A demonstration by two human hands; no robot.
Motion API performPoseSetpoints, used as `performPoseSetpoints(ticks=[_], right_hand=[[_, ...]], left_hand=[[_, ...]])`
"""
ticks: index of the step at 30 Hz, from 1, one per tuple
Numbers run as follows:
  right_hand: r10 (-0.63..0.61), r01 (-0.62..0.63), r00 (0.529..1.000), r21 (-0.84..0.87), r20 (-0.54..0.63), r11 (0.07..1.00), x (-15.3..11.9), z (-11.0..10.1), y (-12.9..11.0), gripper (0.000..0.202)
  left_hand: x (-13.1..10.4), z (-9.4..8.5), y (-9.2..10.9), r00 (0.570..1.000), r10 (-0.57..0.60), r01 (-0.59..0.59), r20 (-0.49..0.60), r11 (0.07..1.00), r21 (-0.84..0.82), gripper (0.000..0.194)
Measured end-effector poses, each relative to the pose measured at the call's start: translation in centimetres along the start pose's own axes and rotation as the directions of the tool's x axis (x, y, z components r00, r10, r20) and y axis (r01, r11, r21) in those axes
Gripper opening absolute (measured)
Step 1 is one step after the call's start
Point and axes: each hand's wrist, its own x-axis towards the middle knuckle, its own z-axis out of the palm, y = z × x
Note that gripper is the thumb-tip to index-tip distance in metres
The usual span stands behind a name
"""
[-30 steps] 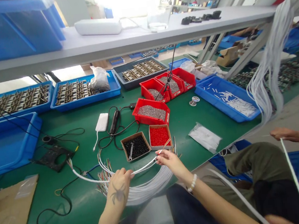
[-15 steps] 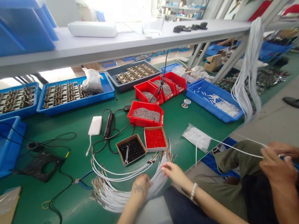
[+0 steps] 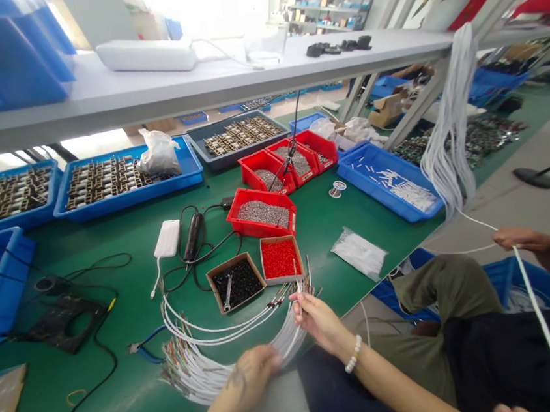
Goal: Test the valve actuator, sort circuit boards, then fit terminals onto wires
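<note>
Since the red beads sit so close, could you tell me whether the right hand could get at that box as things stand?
Probably yes: the right hand is just in front of the box of red beads; only thin wire ends lie between.

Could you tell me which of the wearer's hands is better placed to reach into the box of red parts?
Right, probably. The right hand pinches cable ends just below the box of red parts, nearly touching its near edge. The left hand grips the white cable bundle lower down, farther from the box.
</note>
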Motion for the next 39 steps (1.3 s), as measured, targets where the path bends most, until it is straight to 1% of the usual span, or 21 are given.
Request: performPoseSetpoints(ticks=[2, 4, 6, 9, 11, 13, 15, 18, 20, 22, 24, 25, 27, 28, 29, 30, 31, 33, 35, 37, 39], right_hand=[[-0.017, 0.015, 0.999, 0.048, 0.034, 0.999, -0.4, 0.1, -0.6, 0.052], [-0.009, 0.004, 0.997, 0.062, 0.078, 0.998, -1.1, 0.2, -1.1, 0.055], [0.018, -0.025, 0.991, 0.050, 0.136, 0.998, -1.9, 0.2, -1.3, 0.054], [0.041, -0.045, 0.978, 0.012, 0.204, 0.999, -3.3, 0.5, -1.6, 0.053], [0.022, -0.021, 0.976, -0.009, 0.215, 1.000, -4.2, 0.6, -2.0, 0.056], [-0.016, 0.022, 0.979, -0.027, 0.202, 0.999, -5.0, 0.8, -2.6, 0.060], [-0.051, 0.061, 0.982, -0.045, 0.184, 0.997, -5.8, 0.9, -3.4, 0.061], [-0.079, 0.094, 0.980, -0.078, 0.180, 0.993, -6.6, 1.1, -4.7, 0.058], [-0.093, 0.112, 0.978, -0.097, 0.185, 0.989, -7.0, 1.2, -5.3, 0.059], [-0.106, 0.130, 0.976, -0.115, 0.191, 0.985, -7.3, 1.3, -5.6, 0.060], [-0.128, 0.158, 0.972, -0.142, 0.199, 0.977, -7.5, 1.5, -5.8, 0.060], [-0.143, 0.177, 0.969, -0.162, 0.202, 0.971, -7.7, 1.5, -5.9, 0.060], [-0.175, 0.219, 0.961, -0.200, 0.214, 0.955, -8.0, 1.7, -6.2, 0.058], [-0.187, 0.235, 0.957, -0.213, 0.221, 0.948, -8.3, 1.9, -6.5, 0.057], [-0.191, 0.242, 0.954, -0.219, 0.230, 0.945, -8.6, 2.1, -6.9, 0.054], [-0.191, 0.244, 0.952, -0.221, 0.238, 0.944, -9.0, 2.3, -7.4, 0.053], [-0.187, 0.244, 0.951, -0.223, 0.248, 0.944, -9.5, 2.6, -7.9, 0.051], [-0.181, 0.245, 0.949, -0.239, 0.258, 0.940, -10.3, 3.1, -9.0, 0.048], [-0.198, 0.275, 0.944, -0.295, 0.265, 0.915, -11.0, 3.4, -9.8, 0.045], [-0.208, 0.304, 0.937, -0.362, 0.281, 0.881, -11.4, 3.4, -10.3, 0.042], [-0.203, 0.322, 0.932, -0.430, 0.300, 0.843, -11.6, 3.4, -10.4, 0.040]], left_hand=[[1.8, -1.6, -0.3, 0.999, -0.044, 0.045, -0.032, 0.998, 0.047, 0.021], [4.7, -3.3, -1.1, 0.987, -0.109, 0.123, -0.115, 0.985, 0.120, 0.024], [8.1, -4.4, -2.1, 0.968, -0.170, 0.206, -0.186, 0.958, 0.198, 0.022], [12.1, -4.8, -3.3, 0.962, -0.209, 0.253, -0.174, 0.920, 0.299, 0.019], [13.4, -4.7, -3.7, 0.970, -0.203, 0.239, -0.136, 0.907, 0.348, 0.016], [13.7, -4.5, -4.0, 0.977, -0.178, 0.208, -0.114, 0.905, 0.372, 0.015], [13.5, -4.5, -4.1, 0.983, -0.143, 0.176, -0.115, 0.912, 0.370, 0.018], [12.9, -4.5, -4.4, 0.981, -0.114, 0.161, -0.155, 0.928, 0.335, 0.021], [12.5, -4.6, -4.6, 0.971, -0.124, 0.183, -0.206, 0.938, 0.296, 0.018], [12.1, -4.9, -4.4, 0.952, -0.156, 0.222, -0.265, 0.946, 0.238, 0.026], [11.4, -5.4, -3.8, 0.934, -0.190, 0.251, -0.304, 0.951, 0.179, 0.036], [10.8, -5.8, -3.1, 0.928, -0.205, 0.253, -0.312, 0.959, 0.124, 0.037], [9.1, -6.6, -1.2, 0.915, -0.253, 0.234, -0.314, 0.967, -0.098, 0.039], [8.0, -7.0, 0.0, 0.896, -0.309, 0.204, -0.317, 0.924, -0.324, 0.042], [6.7, -7.4, 1.4, 0.876, -0.376, 0.170, -0.302, 0.827, -0.536, 0.048], [5.5, -7.7, 3.0, 0.870, -0.413, 0.144, -0.269, 0.735, -0.663, 0.053], [4.3, -8.0, 4.6, 0.877, -0.412, 0.103, -0.245, 0.662, -0.743, 0.056], [2.5, -8.5, 7.7, 0.892, -0.384, 0.012, -0.239, 0.548, -0.836, 0.053], [1.5, -8.8, 10.1, 0.903, -0.340, -0.088, -0.263, 0.452, -0.888, 0.043], [1.1, -9.1, 11.6, 0.916, -0.288, -0.157, -0.278, 0.380, -0.912, 0.032], [0.8, -9.3, 12.4, 0.920, -0.253, -0.207, -0.300, 0.337, -0.918, 0.025]])
